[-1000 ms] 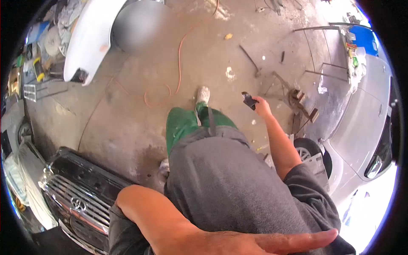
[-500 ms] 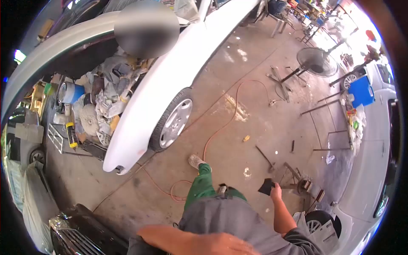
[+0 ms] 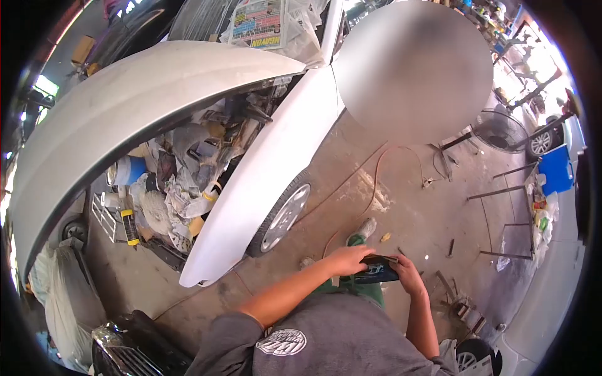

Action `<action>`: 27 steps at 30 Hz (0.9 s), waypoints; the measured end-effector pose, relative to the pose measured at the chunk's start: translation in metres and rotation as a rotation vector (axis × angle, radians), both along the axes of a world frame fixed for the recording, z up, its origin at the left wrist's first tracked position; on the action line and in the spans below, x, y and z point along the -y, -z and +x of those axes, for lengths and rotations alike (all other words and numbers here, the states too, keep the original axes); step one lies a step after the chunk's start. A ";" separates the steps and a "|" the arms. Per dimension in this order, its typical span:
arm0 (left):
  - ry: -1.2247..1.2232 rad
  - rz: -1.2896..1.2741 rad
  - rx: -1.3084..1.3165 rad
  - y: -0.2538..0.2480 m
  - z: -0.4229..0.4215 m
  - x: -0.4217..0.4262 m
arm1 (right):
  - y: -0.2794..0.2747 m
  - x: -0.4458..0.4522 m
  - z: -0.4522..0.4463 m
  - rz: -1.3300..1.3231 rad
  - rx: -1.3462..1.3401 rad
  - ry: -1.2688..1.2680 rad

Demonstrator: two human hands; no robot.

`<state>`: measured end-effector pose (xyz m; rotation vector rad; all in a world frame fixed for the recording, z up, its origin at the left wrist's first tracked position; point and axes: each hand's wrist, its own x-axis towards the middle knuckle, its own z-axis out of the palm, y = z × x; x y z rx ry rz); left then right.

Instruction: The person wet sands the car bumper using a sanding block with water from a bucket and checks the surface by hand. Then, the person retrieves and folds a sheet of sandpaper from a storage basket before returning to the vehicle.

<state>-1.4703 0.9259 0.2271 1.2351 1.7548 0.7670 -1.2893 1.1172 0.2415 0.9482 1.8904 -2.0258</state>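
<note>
A dark, flat sheet point(image 3: 378, 272) that looks like sandpaper is stretched between my hands in front of my waist. Pale print shows on its face, and a brownish strip runs along its top edge. My left hand point(image 3: 351, 260) is closed on the sheet's left end, fingers bent over the upper edge. At the opposite end, my right hand point(image 3: 407, 272) pinches the right edge. Beyond my hands to the left stands a white car fender point(image 3: 251, 188) with its wheel point(image 3: 285, 217) below.
Under the raised hood point(image 3: 150, 81), the front bay holds crumpled paper point(image 3: 182, 210) and containers. An orange hose point(image 3: 376, 172) crosses the floor. Metal stands point(image 3: 448, 291) lie at right, near a blue case point(image 3: 555, 170) and another car. A black bumper point(image 3: 135, 344) sits at lower left.
My left hand has come from across my torso to the sheet, which my right hand alone held before. The sheet is now in front of my waist. My view has shifted.
</note>
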 end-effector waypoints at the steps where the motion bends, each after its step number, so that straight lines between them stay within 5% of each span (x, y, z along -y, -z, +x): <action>1: -0.026 -0.073 0.086 0.010 -0.008 -0.006 | 0.000 -0.009 -0.017 0.000 -0.002 -0.048; 3: -0.209 -0.261 0.407 -0.018 -0.036 -0.019 | 0.007 -0.030 -0.050 -0.102 -0.018 0.005; 8: -1.084 -0.015 0.624 -0.001 -0.109 -0.001 | 0.041 -0.113 -0.102 -0.178 0.041 0.076; 11: -1.498 0.203 0.667 -0.021 -0.199 0.019 | 0.061 -0.173 -0.117 -0.071 0.077 0.007; 16: -1.739 0.785 0.606 -0.017 -0.375 0.080 | 0.059 -0.263 -0.159 0.069 0.056 -0.036; 18: -1.907 0.568 0.423 -0.013 -0.397 0.067 | 0.054 -0.301 -0.176 0.153 0.044 -0.041; 21: -1.778 0.264 0.302 0.022 -0.380 0.013 | 0.071 -0.331 -0.196 0.184 0.063 0.041; 27: -1.380 -0.095 0.682 0.097 -0.345 -0.182 | 0.098 -0.398 -0.249 0.282 0.247 -0.018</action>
